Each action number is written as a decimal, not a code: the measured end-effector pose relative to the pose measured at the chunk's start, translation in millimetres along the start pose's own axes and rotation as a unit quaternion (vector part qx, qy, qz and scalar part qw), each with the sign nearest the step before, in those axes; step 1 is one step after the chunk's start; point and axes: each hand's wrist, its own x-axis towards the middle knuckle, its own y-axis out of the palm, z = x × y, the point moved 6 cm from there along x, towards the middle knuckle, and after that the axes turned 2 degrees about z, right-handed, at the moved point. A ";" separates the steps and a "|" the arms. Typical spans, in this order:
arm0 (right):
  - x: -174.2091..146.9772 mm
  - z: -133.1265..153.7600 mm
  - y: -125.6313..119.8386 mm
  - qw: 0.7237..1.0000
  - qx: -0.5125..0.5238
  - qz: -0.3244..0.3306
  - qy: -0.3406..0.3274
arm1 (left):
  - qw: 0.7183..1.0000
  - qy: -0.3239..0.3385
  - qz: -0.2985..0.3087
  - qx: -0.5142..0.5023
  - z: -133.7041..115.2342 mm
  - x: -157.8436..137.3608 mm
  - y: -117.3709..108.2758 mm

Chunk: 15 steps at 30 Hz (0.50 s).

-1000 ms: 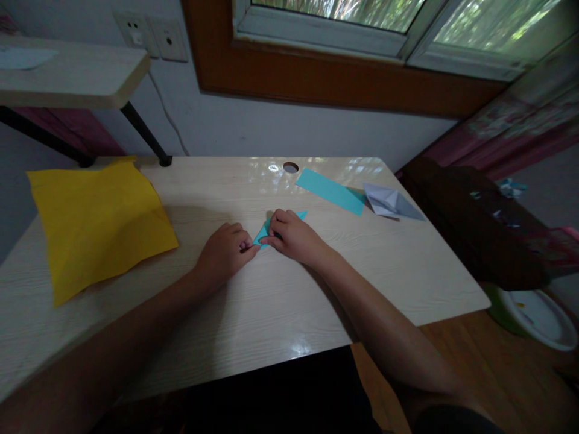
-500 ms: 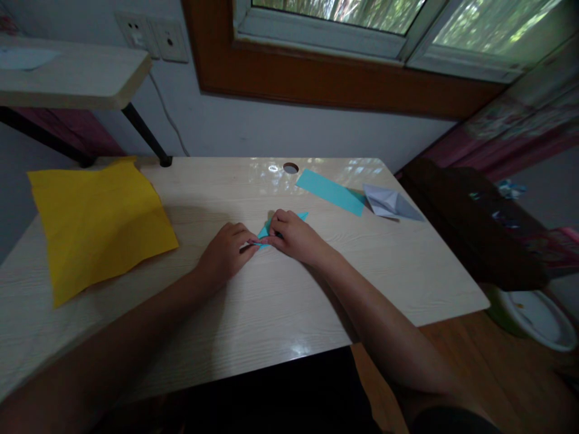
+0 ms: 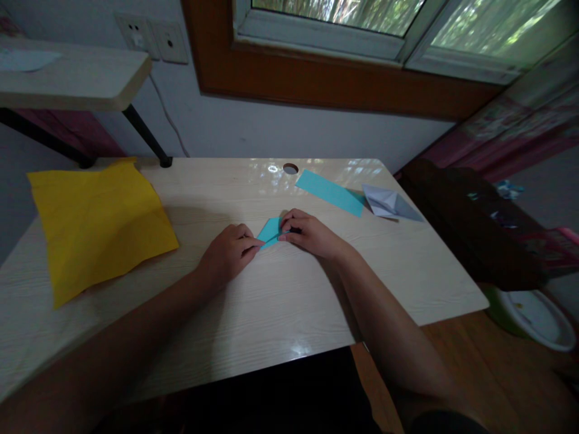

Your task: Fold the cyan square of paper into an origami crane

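Near the middle of the table [image 3: 280, 313], the fingers of the left hand [image 3: 227, 250] are pinched together on the pointed left end of a small folded turquoise paper [image 3: 270, 229]; the fingers of the right hand [image 3: 314, 235] are curled and closed on its other end, thumb along the side facing the table's near edge; the part between them shows a crease and lies just above or on the tabletop, I cannot tell which. The paper should be very light and thin, fairly stiff where doubled, soft and easily crumpled or torn at the tip; best held lightly by the folded edges, flat finger pressure suiting it better than a squeeze. Beyond, toward the far edge, lies a turquoise strip [image 3: 329, 191]; beside it, near the right edge, a pale folded paper [image 3: 384, 201]; toward the far left corner, a yellow sheet [image 3: 104, 229], its edges uneven.
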 end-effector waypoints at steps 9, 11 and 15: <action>5.2 1.1 6.4 0.997 -0.068 -0.009 0.017 | 1.000 0.020 -0.007 0.019 -5.6 -0.7 -0.5; 5.3 1.1 7.5 0.997 -0.079 -0.011 0.017 | 0.998 0.037 -0.001 0.044 -9.7 -1.1 -0.9; 5.3 0.8 10.2 0.995 -0.103 -0.012 0.017 | 0.993 0.075 0.013 0.085 -17.2 -1.3 -1.3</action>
